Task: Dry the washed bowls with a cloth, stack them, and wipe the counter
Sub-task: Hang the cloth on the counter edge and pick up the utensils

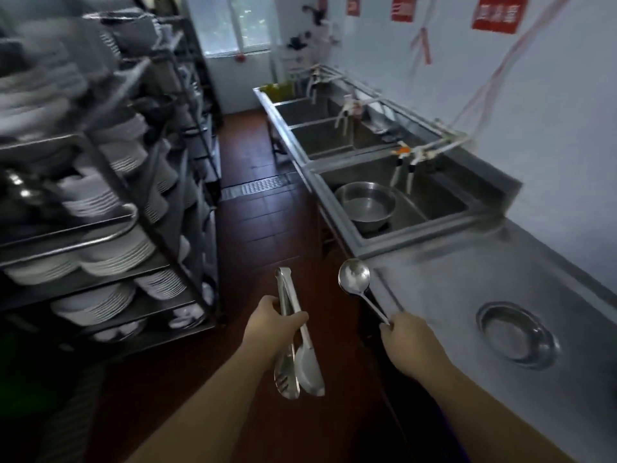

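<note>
My left hand (pixel 268 324) grips a pair of metal tongs (pixel 293 332) around the middle, their scoop ends pointing down over the floor. My right hand (pixel 405 340) holds the handle end of a steel ladle (pixel 354 278), whose bowl points up and away by the counter's front edge. A steel bowl (pixel 365 205) sits in the nearest sink (pixel 444 203). A shallow steel dish (pixel 517 334) lies on the steel counter (pixel 434 289) to the right of my right hand. No cloth is visible.
A metal rack (pixel 143 202) loaded with stacks of white plates and bowls stands on the left. A narrow aisle of dark red floor tiles (pixel 263 228) with a drain grate runs ahead. A row of further sinks (pixel 317 128) with taps lines the right wall.
</note>
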`<action>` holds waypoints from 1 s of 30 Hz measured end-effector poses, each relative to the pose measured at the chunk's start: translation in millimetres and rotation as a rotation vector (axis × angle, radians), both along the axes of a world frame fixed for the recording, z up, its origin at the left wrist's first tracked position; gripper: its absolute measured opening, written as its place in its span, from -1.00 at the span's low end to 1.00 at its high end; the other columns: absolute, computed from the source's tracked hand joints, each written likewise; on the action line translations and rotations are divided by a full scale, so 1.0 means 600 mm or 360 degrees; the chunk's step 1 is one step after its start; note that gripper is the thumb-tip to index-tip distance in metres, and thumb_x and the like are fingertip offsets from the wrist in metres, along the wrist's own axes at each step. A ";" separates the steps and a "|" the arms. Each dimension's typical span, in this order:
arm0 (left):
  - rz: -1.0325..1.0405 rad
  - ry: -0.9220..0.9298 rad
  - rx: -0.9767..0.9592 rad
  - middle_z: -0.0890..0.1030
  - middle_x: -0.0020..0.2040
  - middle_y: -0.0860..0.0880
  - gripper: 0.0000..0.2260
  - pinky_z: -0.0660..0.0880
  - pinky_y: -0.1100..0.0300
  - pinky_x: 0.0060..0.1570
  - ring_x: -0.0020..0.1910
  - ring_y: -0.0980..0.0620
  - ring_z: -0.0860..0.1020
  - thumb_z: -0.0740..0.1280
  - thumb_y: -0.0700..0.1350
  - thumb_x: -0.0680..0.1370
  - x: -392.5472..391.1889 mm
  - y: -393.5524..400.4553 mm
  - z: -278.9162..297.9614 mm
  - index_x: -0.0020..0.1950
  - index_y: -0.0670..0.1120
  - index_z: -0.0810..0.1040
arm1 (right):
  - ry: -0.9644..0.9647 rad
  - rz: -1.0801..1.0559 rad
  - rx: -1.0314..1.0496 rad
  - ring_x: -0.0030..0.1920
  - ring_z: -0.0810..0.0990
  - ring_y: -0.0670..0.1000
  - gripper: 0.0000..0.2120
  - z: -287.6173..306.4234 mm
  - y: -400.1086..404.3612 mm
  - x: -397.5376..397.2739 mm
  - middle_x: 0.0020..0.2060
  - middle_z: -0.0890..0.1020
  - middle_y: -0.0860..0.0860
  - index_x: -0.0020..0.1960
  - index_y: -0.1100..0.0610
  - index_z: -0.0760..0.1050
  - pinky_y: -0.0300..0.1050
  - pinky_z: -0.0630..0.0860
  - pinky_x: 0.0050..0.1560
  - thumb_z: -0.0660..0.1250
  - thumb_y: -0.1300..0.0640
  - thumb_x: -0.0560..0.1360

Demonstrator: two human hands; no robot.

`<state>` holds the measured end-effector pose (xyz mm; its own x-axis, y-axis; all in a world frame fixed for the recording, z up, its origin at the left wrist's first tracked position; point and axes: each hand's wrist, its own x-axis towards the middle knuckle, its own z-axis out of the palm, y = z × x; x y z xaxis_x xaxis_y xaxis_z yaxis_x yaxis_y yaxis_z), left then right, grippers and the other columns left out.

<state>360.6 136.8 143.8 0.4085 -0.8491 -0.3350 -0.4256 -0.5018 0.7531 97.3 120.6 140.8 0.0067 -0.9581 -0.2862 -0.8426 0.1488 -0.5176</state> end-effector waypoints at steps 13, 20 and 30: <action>0.0546 0.0124 -0.0133 0.67 -0.09 0.14 -0.52 0.49 0.29 -0.35 -0.20 0.20 0.66 0.59 0.16 0.36 0.449 0.243 -0.008 0.18 0.12 0.49 | 0.0107 0.0524 -0.0030 -0.31 0.60 -0.03 -0.69 0.026 0.124 0.475 -0.25 0.62 -0.04 -0.18 0.05 0.50 -0.15 0.45 -0.39 0.22 0.00 0.70; 0.0954 0.0146 -0.0205 0.65 -0.11 0.15 -0.58 0.45 0.37 -0.41 -0.21 0.21 0.63 0.60 0.20 0.37 0.656 0.386 -0.001 0.05 0.18 0.45 | 0.0192 0.0777 -0.0062 -0.38 0.58 -0.05 -0.63 0.023 0.157 0.695 -0.38 0.60 -0.04 -0.30 0.05 0.44 -0.13 0.27 -0.47 0.26 -0.01 0.67; 0.1303 0.0180 -0.0211 0.65 -0.04 0.11 -0.53 0.47 0.26 -0.31 -0.12 0.15 0.64 0.59 0.18 0.39 0.846 0.384 -0.005 0.18 0.05 0.53 | 0.0138 0.1155 -0.0184 -0.36 0.49 -0.09 -0.63 0.020 0.062 0.950 -0.38 0.57 -0.03 -0.28 0.08 0.47 -0.20 0.22 -0.43 0.27 -0.02 0.67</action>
<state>868.1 367.3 140.9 0.8832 -0.3340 -0.3294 0.1166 -0.5237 0.8439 667.0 158.0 152.7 0.6321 -0.7454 -0.2117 -0.7467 -0.5130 -0.4235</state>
